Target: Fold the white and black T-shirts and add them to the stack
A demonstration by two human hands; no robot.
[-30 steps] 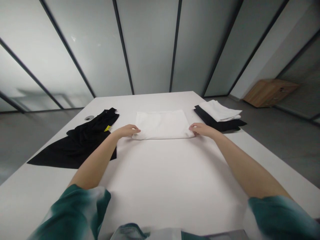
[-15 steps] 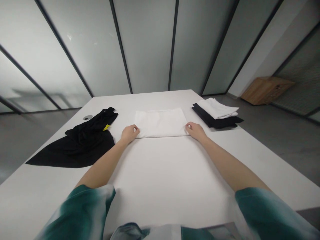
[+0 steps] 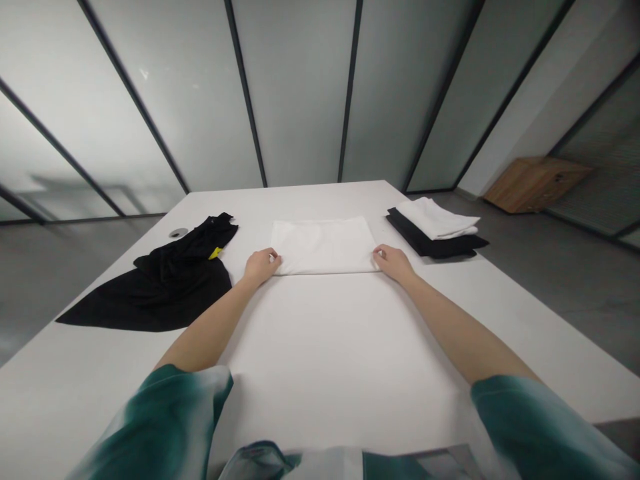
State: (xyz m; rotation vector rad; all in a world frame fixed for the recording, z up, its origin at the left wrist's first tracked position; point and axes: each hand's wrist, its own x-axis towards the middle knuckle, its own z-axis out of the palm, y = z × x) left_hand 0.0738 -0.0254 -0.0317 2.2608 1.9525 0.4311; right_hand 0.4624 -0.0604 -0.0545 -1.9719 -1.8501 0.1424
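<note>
A folded white cloth garment (image 3: 325, 247) lies flat on the white table, its near edge running straight between my hands. My left hand (image 3: 262, 265) pinches its near left corner, thumb and fingers together. At the near right corner, my right hand (image 3: 393, 261) has the same kind of pinch on the fabric. Whether the garment is a shirt cannot be told from this folded shape.
Left of my arm lies a crumpled black garment (image 3: 175, 287) with a yellow tag (image 3: 215, 253). A grey round disc (image 3: 178, 233) sits behind it. On the right, folded white cloth (image 3: 435, 219) rests on folded black cloth (image 3: 430, 248). A wooden cabinet (image 3: 535, 183) stands beyond the table (image 3: 325, 347).
The view has shifted very slightly. Both hands stay at the near corners of the white garment, which lies as before.
</note>
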